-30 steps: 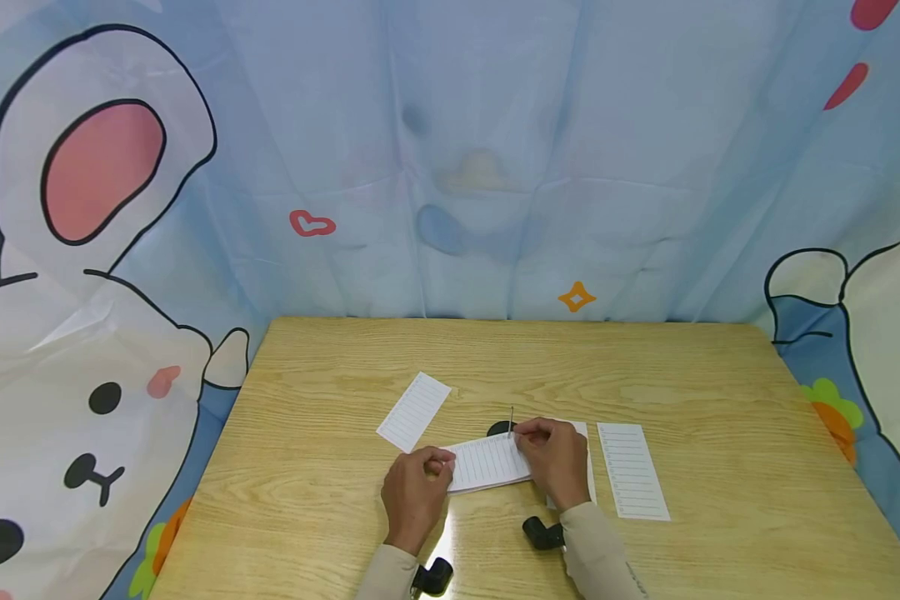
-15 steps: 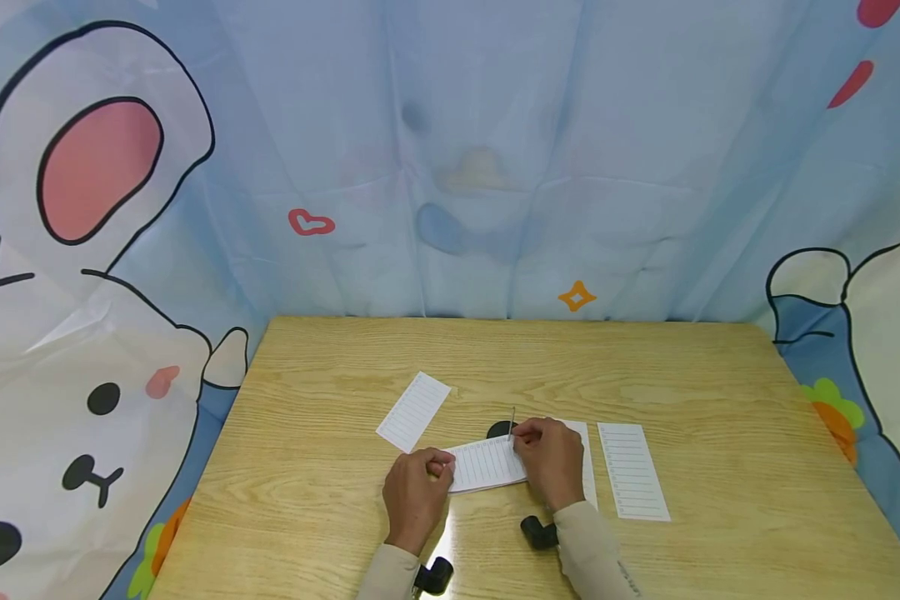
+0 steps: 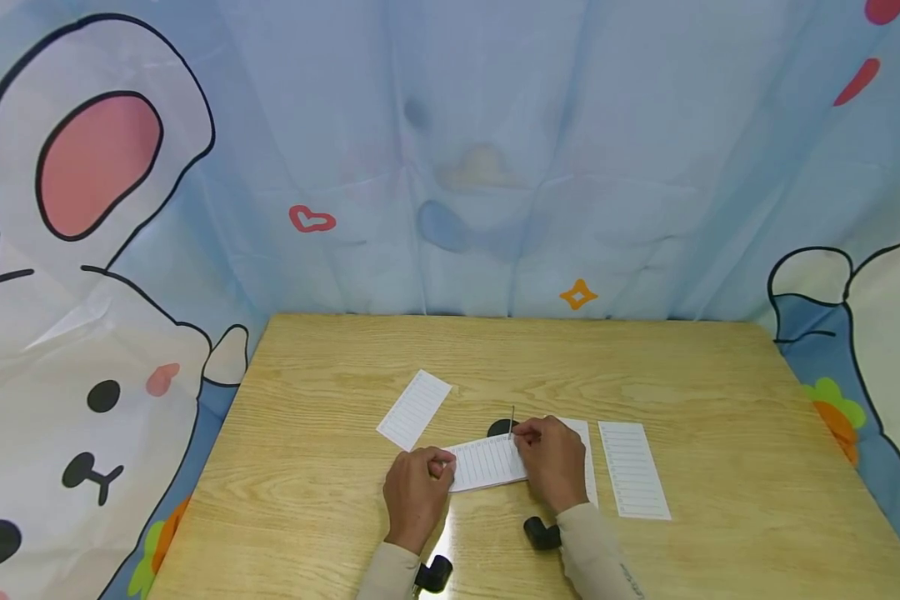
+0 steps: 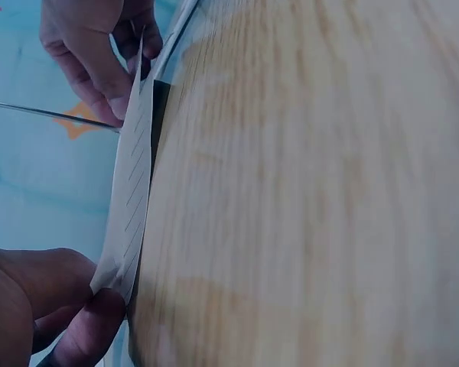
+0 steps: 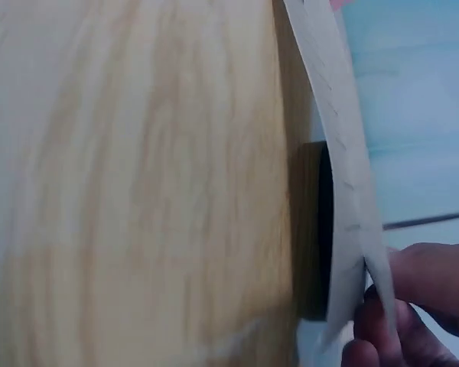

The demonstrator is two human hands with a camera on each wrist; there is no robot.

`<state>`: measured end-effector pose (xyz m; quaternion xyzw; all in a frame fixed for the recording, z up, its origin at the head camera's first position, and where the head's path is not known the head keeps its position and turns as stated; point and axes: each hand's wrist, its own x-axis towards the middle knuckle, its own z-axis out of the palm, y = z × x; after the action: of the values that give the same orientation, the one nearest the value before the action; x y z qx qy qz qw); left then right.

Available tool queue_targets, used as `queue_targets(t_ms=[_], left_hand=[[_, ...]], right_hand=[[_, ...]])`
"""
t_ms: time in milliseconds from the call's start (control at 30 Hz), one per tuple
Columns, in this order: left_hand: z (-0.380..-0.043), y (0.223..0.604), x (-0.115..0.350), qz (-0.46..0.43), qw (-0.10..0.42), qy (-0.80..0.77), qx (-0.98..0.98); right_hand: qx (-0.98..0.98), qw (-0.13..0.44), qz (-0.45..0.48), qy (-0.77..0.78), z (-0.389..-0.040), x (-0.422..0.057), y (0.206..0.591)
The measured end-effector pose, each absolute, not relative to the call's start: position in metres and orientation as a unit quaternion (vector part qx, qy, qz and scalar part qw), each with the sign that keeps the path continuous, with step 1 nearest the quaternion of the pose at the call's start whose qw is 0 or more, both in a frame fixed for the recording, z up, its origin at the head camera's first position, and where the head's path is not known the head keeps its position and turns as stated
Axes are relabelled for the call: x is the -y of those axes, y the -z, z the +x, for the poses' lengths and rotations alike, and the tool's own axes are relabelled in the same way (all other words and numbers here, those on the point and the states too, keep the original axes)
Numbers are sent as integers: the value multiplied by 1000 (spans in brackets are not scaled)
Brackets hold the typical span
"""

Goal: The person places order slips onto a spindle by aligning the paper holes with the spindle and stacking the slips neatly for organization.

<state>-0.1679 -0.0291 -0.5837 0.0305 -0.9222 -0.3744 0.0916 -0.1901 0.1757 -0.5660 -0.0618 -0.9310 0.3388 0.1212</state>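
Observation:
A white lined paper slip (image 3: pixel 487 463) lies crosswise over a round black base (image 3: pixel 498 428), which shows behind its far edge. From the slip near its right end rises a thin metal spike (image 3: pixel 512 419), seen also as a rod (image 4: pixel 46 111) in the left wrist view. My left hand (image 3: pixel 417 493) pinches the slip's left end between thumb and finger. My right hand (image 3: pixel 555 463) pinches the right end, fingertips right beside the spike. In the right wrist view the slip (image 5: pixel 346 168) is raised above the base (image 5: pixel 326 229) and bends apart at the fingers.
One lined slip (image 3: pixel 414 410) lies slanted at the back left on the wooden table (image 3: pixel 285 467). Another slip (image 3: pixel 634 471) lies to the right, and a third slip (image 3: pixel 587 467) is partly covered by my right hand. A printed blue curtain (image 3: pixel 487 208) hangs behind the table.

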Motion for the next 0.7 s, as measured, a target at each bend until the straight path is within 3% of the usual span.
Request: queue_targets(t_ms=[700], left_hand=[[-163, 581, 36, -3, 82, 364, 928]], right_hand=[[921, -4, -29, -388, -183, -198, 555]])
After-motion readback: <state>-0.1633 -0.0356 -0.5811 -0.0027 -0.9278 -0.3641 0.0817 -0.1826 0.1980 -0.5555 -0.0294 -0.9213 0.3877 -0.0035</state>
